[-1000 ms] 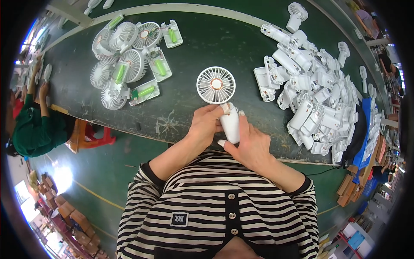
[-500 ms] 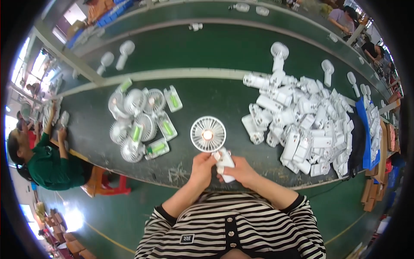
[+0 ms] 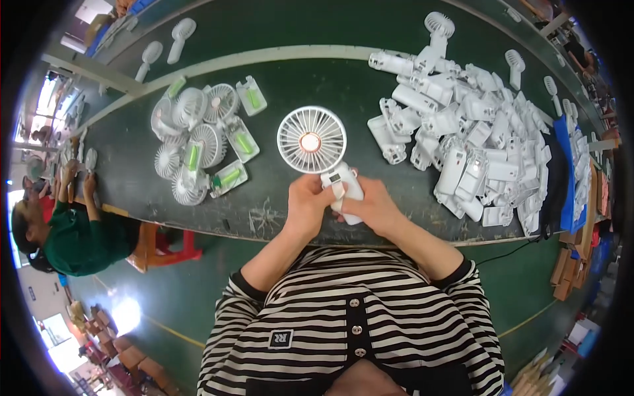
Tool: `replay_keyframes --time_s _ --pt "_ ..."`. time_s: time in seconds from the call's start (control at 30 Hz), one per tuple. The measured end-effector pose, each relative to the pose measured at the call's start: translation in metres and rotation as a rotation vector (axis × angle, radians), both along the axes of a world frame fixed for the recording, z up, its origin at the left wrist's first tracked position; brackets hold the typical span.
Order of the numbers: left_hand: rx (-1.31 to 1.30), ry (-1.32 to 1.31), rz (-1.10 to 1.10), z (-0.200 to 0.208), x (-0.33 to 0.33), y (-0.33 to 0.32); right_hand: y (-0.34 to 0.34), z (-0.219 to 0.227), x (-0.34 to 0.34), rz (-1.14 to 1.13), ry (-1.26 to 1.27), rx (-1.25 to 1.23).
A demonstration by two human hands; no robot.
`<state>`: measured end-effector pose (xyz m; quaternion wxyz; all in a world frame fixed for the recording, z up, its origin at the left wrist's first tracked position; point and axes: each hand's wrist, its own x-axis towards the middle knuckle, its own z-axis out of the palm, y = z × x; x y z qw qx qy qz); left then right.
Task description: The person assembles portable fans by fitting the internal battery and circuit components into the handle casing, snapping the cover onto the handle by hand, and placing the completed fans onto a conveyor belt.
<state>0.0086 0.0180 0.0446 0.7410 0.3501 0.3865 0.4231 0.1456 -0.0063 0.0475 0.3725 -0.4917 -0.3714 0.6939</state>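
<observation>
A white handheld fan (image 3: pixel 311 139) is held up between my two hands, its round grille up and its handle slanting down to the right. The handle has a small dark window near the top. My left hand (image 3: pixel 308 204) is closed on the handle's left side, thumb across its front. Around the right side and lower end of the same handle wraps my right hand (image 3: pixel 374 206). To the left on the table lies a cluster of white fan heads (image 3: pixel 209 144) with open handles, green cells (image 3: pixel 242 143) showing in several of them.
At the right rises a big heap of white plastic housings (image 3: pixel 475 142), with a blue bin (image 3: pixel 566 178) beyond it. A pale rail (image 3: pixel 264 54) borders the dark table (image 3: pixel 264 191) at the back. Another person in green (image 3: pixel 82 237) works at the far left, near an orange stool (image 3: pixel 173 244).
The view has tilted, so the table sits higher in the picture. The fan appears larger, and its handle's dark window now shows. Both hands keep their hold on it.
</observation>
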Motion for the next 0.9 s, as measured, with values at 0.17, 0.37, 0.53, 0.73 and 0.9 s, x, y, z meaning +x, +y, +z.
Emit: replay_keyframes --time_s 0.17,0.37,0.53,0.73,0.9 --pt "0.008 -0.007 0.027 -0.012 0.006 -0.002 -0.001 -0.01 0.0 -0.047 0.018 0.004" --pt "-0.011 -0.062 -0.011 -0.013 0.003 0.019 0.019 -0.007 0.0 -0.045 0.001 0.002" --pt "0.355 0.258 0.093 -0.035 -0.025 0.044 0.105 0.006 0.019 -0.05 -0.376 0.178" --pt "0.416 0.634 0.056 -0.001 -0.078 0.039 0.292 -0.022 0.107 -0.303 -1.73 0.733" --pt "0.198 0.46 0.152 -0.015 -0.117 0.018 0.356 -0.047 0.089 -0.336 -2.007 0.758"
